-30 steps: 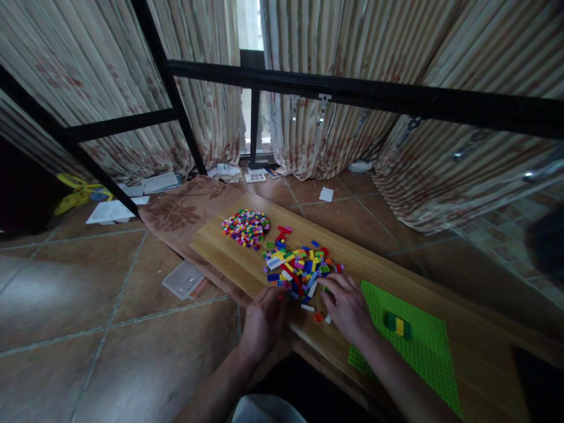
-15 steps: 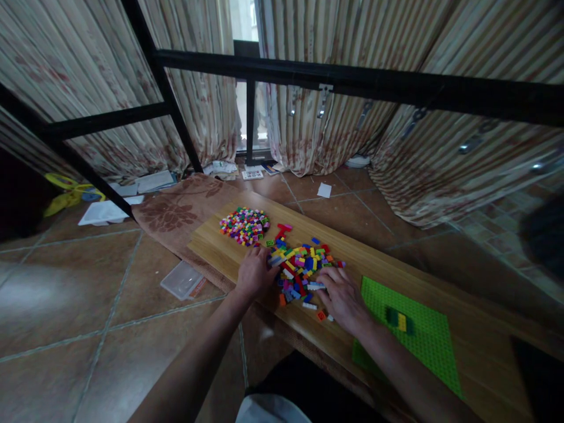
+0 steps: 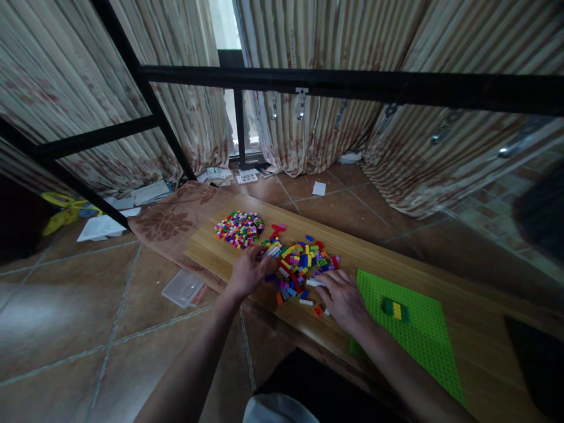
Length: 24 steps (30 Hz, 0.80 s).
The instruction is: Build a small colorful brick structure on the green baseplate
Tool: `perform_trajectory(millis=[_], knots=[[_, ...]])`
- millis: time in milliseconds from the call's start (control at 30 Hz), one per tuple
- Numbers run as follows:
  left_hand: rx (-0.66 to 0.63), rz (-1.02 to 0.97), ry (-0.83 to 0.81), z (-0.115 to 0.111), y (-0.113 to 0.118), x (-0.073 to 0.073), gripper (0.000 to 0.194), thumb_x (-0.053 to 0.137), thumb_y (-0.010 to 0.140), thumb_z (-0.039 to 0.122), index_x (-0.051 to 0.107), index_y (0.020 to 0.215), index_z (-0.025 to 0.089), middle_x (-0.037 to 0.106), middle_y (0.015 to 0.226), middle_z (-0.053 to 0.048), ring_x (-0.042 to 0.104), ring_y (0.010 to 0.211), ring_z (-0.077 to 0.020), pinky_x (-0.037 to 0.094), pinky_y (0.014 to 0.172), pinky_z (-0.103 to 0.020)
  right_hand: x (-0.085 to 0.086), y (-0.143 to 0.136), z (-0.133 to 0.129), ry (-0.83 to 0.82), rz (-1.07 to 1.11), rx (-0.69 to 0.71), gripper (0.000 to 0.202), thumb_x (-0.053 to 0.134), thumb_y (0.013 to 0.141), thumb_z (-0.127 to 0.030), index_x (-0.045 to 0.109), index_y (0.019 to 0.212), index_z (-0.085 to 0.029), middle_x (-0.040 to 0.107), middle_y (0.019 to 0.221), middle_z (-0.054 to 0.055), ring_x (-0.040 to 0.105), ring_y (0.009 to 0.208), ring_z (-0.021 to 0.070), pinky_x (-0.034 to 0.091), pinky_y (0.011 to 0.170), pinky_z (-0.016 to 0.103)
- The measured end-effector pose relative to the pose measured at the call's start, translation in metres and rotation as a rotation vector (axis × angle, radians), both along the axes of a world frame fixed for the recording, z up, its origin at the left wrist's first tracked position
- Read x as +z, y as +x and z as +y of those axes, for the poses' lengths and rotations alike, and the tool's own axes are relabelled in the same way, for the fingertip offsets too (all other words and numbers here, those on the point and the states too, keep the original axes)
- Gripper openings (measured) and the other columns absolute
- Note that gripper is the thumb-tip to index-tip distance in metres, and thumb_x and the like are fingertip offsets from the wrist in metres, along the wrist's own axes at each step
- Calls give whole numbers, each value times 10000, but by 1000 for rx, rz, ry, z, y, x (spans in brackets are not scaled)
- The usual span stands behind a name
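Observation:
A loose pile of coloured building bricks [image 3: 304,258] lies on the wooden board. My left hand [image 3: 250,271] is closed on a pale brick [image 3: 272,251] at the pile's left edge. At the pile's right side, my right hand [image 3: 341,294] pinches a white brick [image 3: 314,282]. Right of that hand lies a green baseplate [image 3: 423,335], partly covered by my forearm. On it stands a small block of dark green and yellow bricks [image 3: 395,310]. Beyond my left hand sits a heap of tiny multicoloured bricks [image 3: 239,229].
The wooden board [image 3: 374,249] rests on a brown patterned cloth [image 3: 176,214]. A clear plastic lid [image 3: 181,288] lies on the tiled floor at the left. Black metal bars [image 3: 330,82] cross in front of the curtains. A dark object [image 3: 531,358] is at the right end.
The view has shifted slightly. My left hand has lifted a little from the pile, and the pale brick in it shows more clearly. My right hand still has the white brick.

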<state>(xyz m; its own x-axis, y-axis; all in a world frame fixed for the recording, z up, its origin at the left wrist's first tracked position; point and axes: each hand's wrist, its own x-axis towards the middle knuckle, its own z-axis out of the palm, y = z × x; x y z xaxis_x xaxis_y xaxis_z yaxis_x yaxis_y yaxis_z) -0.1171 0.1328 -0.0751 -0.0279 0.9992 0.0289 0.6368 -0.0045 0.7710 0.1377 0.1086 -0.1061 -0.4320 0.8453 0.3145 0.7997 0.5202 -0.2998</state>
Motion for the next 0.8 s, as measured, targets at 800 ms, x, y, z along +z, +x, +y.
perform_trajectory(millis=[800], knots=[[-235, -812, -318, -42, 95, 21, 356, 685, 731, 474, 666, 860, 143, 645, 729, -12, 565, 629, -125, 457, 597, -228, 55, 5, -26, -616, 1162, -253, 342, 681, 722, -431, 672, 971, -196, 688, 805, 16, 622, 736, 163, 499, 665, 275]])
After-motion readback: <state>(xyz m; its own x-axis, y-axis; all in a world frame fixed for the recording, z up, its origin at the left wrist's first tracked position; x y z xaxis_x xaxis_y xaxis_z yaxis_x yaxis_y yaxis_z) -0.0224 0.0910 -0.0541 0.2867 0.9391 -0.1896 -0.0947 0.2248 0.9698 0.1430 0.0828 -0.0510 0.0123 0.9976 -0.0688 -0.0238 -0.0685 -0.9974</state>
